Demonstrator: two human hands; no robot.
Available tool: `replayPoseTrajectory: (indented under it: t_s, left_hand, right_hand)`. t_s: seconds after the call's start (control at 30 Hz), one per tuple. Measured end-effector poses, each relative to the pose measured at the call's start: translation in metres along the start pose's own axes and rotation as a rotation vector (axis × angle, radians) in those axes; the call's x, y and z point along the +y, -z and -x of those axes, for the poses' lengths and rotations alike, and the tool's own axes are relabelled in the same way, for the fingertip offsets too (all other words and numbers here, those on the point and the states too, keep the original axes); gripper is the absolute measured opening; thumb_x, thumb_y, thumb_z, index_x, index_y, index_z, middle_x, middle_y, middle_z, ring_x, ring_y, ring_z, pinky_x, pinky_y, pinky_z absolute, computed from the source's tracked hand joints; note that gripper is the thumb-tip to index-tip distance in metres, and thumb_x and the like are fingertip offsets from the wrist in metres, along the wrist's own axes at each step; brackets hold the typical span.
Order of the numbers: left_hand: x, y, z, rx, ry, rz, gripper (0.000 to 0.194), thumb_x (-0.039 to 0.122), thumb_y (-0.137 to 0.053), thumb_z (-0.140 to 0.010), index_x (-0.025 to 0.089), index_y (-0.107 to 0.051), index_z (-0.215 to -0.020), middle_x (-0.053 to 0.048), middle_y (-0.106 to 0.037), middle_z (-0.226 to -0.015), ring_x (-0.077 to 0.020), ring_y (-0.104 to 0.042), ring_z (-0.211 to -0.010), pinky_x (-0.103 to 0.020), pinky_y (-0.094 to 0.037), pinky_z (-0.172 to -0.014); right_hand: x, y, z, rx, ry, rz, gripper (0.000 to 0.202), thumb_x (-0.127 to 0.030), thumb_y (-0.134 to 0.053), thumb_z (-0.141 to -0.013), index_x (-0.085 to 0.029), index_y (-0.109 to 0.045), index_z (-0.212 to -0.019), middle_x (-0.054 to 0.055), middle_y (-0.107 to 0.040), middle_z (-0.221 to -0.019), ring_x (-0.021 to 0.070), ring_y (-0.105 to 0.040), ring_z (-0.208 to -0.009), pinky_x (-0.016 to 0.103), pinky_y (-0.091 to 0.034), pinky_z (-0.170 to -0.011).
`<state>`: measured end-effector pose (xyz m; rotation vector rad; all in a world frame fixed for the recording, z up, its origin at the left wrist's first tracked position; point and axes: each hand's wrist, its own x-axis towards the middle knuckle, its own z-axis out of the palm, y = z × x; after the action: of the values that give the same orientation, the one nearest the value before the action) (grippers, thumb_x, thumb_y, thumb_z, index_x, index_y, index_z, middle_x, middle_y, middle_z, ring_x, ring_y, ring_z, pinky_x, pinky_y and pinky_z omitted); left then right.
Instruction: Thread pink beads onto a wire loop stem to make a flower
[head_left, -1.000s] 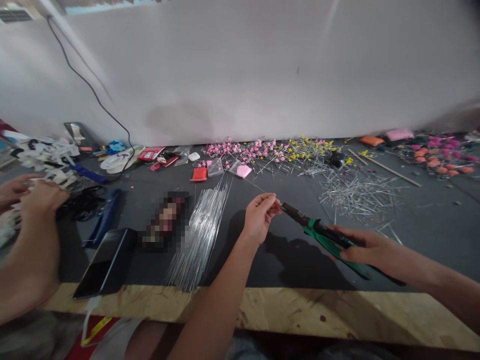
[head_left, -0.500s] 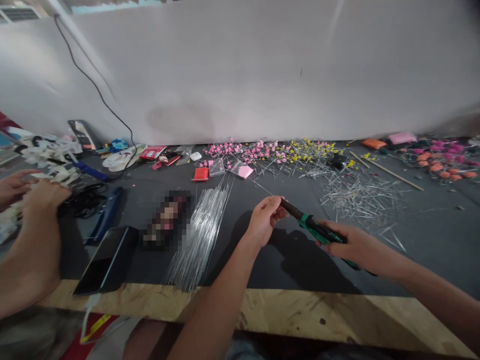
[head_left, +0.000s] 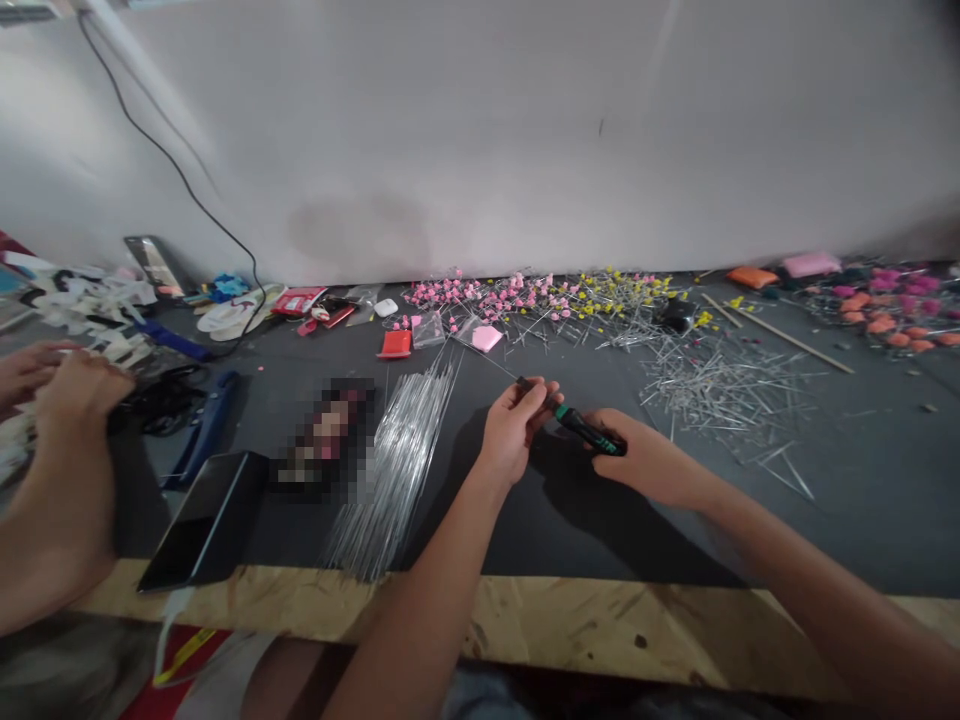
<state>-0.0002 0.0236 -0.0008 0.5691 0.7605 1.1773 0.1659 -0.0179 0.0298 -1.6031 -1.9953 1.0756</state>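
My right hand [head_left: 637, 455] is closed around the handles of black-and-green pliers [head_left: 589, 431]. Their dark nose reaches left into the fingers of my left hand [head_left: 511, 428], which are pinched together. From those fingers a thin metal wire [head_left: 495, 358] sticks out up and to the left; the spot where wire and jaws meet is hidden. To the left of my left hand lies a bundle of straight silvery wires [head_left: 401, 440]. Beyond my right hand, short bent wire pieces [head_left: 727, 390] are scattered in a loose heap.
Along the wall lie pink-tipped wires [head_left: 517, 295], yellow-tipped ones [head_left: 630, 290] and clay-like packets, one red [head_left: 395, 344]. At left are a phone [head_left: 196, 525], a navy-handled tool [head_left: 204, 425] and a cable [head_left: 169, 400]. Another person's hands [head_left: 82, 385] work over white strips [head_left: 94, 300].
Both hands have shifted slightly left, and my right hand has come closer to my left. The pliers have turned, so their handles now show less. The view has moved a little.
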Motion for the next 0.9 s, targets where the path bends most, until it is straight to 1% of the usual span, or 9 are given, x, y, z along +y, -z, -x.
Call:
replayPoseTrajectory:
  t_s: [0.17,0.27,0.37,0.43,0.53,0.6,0.67,0.77,0.9]
  left_hand:
    - [0.004,0.001,0.0,0.021,-0.057,-0.008,0.03,0.025,-0.071,-0.067,0.014,-0.059,-0.093,-0.006,-0.067,-0.094,-0.0173,-0.064,-0.084,-0.035,-0.045,-0.085]
    - [0.004,0.0,0.001,0.01,-0.076,-0.012,0.03,0.025,-0.071,-0.067,0.015,-0.06,-0.094,-0.006,-0.067,-0.094,-0.0176,-0.064,-0.084,-0.035,-0.045,-0.085]
    - [0.004,0.0,0.002,0.003,-0.08,-0.028,0.029,0.025,-0.07,-0.068,0.015,-0.061,-0.093,-0.005,-0.066,-0.096,-0.0176,-0.064,-0.084,-0.034,-0.045,-0.083]
    - [0.005,-0.001,0.002,-0.023,-0.082,-0.022,0.027,0.026,-0.07,-0.069,0.016,-0.062,-0.093,-0.006,-0.064,-0.101,-0.0184,-0.063,-0.087,-0.034,-0.046,-0.082]
    - [0.007,0.001,0.0,-0.046,-0.126,0.019,0.027,0.029,-0.066,-0.072,0.018,-0.062,-0.096,-0.005,-0.061,-0.109,-0.0189,-0.061,-0.091,-0.032,-0.047,-0.077]
    - [0.008,0.003,-0.002,-0.028,-0.167,0.043,0.025,0.03,-0.064,-0.074,0.019,-0.063,-0.096,-0.004,-0.063,-0.102,-0.0163,-0.061,-0.088,-0.029,-0.046,-0.076]
    - [0.009,0.005,-0.003,-0.005,-0.192,0.052,0.022,0.029,-0.065,-0.073,0.018,-0.065,-0.092,-0.003,-0.065,-0.09,-0.0121,-0.061,-0.08,-0.025,-0.045,-0.074]
    - [0.009,0.007,-0.005,0.015,-0.195,0.052,0.018,0.027,-0.066,-0.072,0.016,-0.067,-0.086,-0.001,-0.064,-0.077,-0.0082,-0.059,-0.071,-0.022,-0.045,-0.071]
    - [0.01,0.006,-0.004,0.028,-0.186,0.027,0.018,0.026,-0.069,-0.069,0.015,-0.067,-0.083,-0.002,-0.065,-0.074,-0.0093,-0.06,-0.071,-0.023,-0.046,-0.07]
  right_hand:
    - [-0.002,-0.007,-0.006,0.031,-0.107,0.051,0.04,-0.019,-0.045,-0.07,-0.022,-0.043,-0.11,0.003,-0.061,-0.087,0.0169,-0.056,-0.071,0.025,-0.037,-0.061]
    - [-0.003,-0.008,-0.011,0.037,-0.141,0.113,0.048,-0.02,-0.046,-0.071,-0.022,-0.04,-0.119,0.006,-0.063,-0.089,0.0189,-0.058,-0.073,0.025,-0.036,-0.06]
    - [-0.004,-0.004,-0.016,-0.004,-0.155,0.155,0.031,-0.022,-0.046,-0.072,-0.02,-0.053,-0.102,0.005,-0.064,-0.083,0.0186,-0.058,-0.072,0.025,-0.036,-0.059]
    - [-0.004,-0.001,-0.016,-0.047,-0.185,0.133,0.022,-0.021,-0.046,-0.072,-0.019,-0.056,-0.091,0.004,-0.063,-0.075,0.0159,-0.057,-0.064,0.024,-0.035,-0.055]
    - [-0.002,0.003,-0.01,-0.105,-0.251,0.047,0.025,-0.022,-0.046,-0.072,-0.019,-0.057,-0.094,0.001,-0.059,-0.064,0.0127,-0.052,-0.052,0.023,-0.033,-0.047]
    - [0.0,0.004,-0.004,-0.136,-0.28,-0.007,0.025,-0.023,-0.048,-0.072,-0.019,-0.057,-0.095,0.0,-0.057,-0.06,0.0119,-0.05,-0.049,0.022,-0.031,-0.044]
    - [0.003,0.005,0.001,-0.152,-0.284,-0.068,0.026,-0.023,-0.049,-0.072,-0.019,-0.056,-0.096,-0.001,-0.058,-0.061,0.0115,-0.051,-0.05,0.021,-0.033,-0.044]
    - [0.004,0.007,0.009,-0.157,-0.288,-0.203,0.033,-0.023,-0.051,-0.071,-0.02,-0.051,-0.104,0.001,-0.063,-0.075,0.011,-0.054,-0.056,0.02,-0.038,-0.049]
    - [-0.003,0.015,0.017,-0.217,-0.271,-0.292,0.029,-0.025,-0.053,-0.072,-0.021,-0.053,-0.1,0.003,-0.065,-0.088,0.0116,-0.057,-0.065,0.02,-0.042,-0.056]
